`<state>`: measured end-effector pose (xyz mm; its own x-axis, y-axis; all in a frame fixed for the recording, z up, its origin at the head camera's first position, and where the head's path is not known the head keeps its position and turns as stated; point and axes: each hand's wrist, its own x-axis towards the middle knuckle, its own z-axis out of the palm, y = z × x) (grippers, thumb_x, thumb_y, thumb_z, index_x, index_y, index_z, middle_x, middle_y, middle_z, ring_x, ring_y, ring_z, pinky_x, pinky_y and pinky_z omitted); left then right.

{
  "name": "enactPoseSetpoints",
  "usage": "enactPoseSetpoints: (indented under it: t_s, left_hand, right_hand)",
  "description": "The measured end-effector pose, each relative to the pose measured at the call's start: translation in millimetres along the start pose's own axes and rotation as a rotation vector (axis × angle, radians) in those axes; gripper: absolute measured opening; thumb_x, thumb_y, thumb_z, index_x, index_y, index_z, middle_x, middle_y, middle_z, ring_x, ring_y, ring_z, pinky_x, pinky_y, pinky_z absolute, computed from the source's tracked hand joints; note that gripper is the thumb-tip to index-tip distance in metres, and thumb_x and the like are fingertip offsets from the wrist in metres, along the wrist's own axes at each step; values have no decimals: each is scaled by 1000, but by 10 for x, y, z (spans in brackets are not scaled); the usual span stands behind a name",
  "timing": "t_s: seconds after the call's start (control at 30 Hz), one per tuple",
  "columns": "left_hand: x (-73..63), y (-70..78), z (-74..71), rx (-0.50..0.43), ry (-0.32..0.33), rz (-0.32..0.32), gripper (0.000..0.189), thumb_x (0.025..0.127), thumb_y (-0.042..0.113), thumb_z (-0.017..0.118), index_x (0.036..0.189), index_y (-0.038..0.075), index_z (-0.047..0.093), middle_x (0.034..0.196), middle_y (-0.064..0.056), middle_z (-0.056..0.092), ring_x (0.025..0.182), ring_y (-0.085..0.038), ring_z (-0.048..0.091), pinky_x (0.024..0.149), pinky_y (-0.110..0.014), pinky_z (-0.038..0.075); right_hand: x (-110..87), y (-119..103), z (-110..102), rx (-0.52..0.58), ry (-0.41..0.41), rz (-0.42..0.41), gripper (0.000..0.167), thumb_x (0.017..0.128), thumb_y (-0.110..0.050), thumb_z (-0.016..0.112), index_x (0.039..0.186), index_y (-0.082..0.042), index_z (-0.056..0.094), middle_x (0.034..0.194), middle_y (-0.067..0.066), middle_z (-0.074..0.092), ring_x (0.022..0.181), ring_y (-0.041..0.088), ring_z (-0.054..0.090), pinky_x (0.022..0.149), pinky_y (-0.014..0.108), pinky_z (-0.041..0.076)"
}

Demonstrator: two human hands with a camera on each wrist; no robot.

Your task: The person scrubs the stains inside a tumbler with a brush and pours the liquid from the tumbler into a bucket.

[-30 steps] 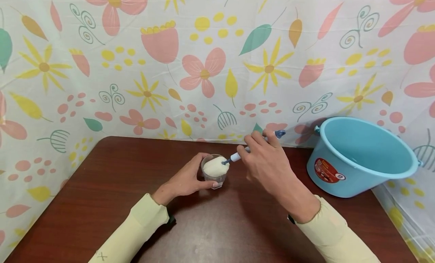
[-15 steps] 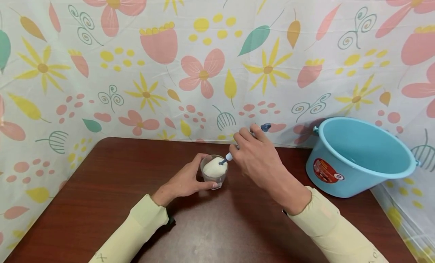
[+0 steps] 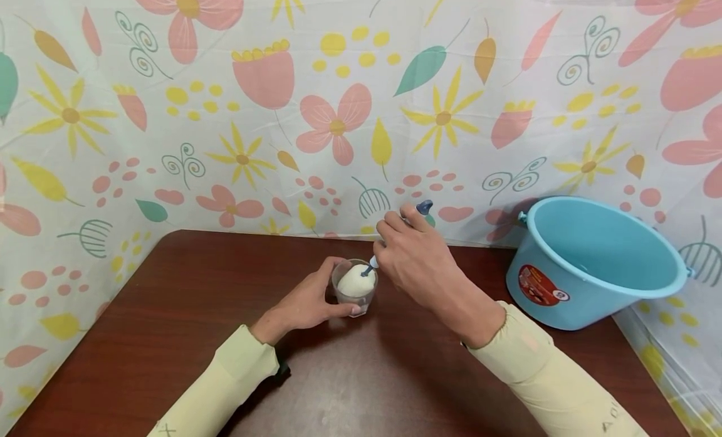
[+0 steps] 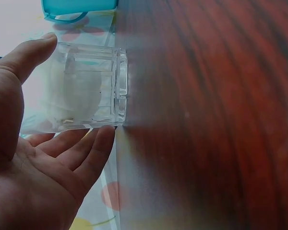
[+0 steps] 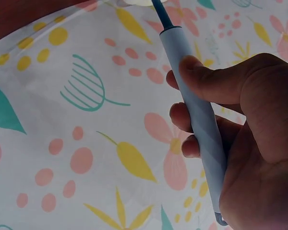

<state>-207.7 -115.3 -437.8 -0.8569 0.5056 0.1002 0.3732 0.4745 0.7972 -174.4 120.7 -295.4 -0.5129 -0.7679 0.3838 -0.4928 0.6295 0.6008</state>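
My left hand (image 3: 301, 302) holds a clear glass (image 3: 358, 304) around its side, thumb near and fingers beyond. In the left wrist view the base of the glass (image 4: 120, 86) is close to the table; whether it touches cannot be told. Inside the glass sits the rounded white head (image 3: 354, 283) of a sponge bottle brush, with a dark blue stem running into it. My right hand (image 3: 414, 255) grips the brush's pale blue handle (image 5: 194, 98), thumb along one side and fingers curled round the other. The handle leans up to the right, its dark blue end (image 3: 424, 207) sticking out above the hand.
A light blue bucket (image 3: 536, 249) with a red label stands at the table's right side. The dark brown table (image 3: 197, 280) meets a white floral-print cloth (image 3: 361, 130) at the back and sides.
My right hand has moved left towards the glass, and the brush handle has swung left and become steeper. The left hand and glass have hardly moved.
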Motion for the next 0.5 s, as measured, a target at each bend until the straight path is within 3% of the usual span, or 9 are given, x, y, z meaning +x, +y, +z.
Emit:
enactPoseSetpoints:
  t_s: [0.23, 0.5]
  left_hand:
    - [1, -8, 1, 4, -2, 2, 82, 88, 43, 88, 151, 21, 40, 146, 3, 55, 119, -12, 60, 97, -40, 52]
    - [13, -9, 0, 15, -10, 7, 81, 88, 44, 88, 151, 22, 41, 148, 4, 54, 123, -12, 59, 101, -39, 51]
  right_hand:
    - [63, -5, 22, -8, -33, -37, 23, 96, -6, 69, 73, -11, 72, 81, 7, 54, 91, 27, 49, 100, 44, 33]
    - [131, -44, 38, -37, -49, -66, 25, 97, -7, 67, 74, -11, 76, 80, 6, 56, 91, 25, 51, 105, 43, 35]
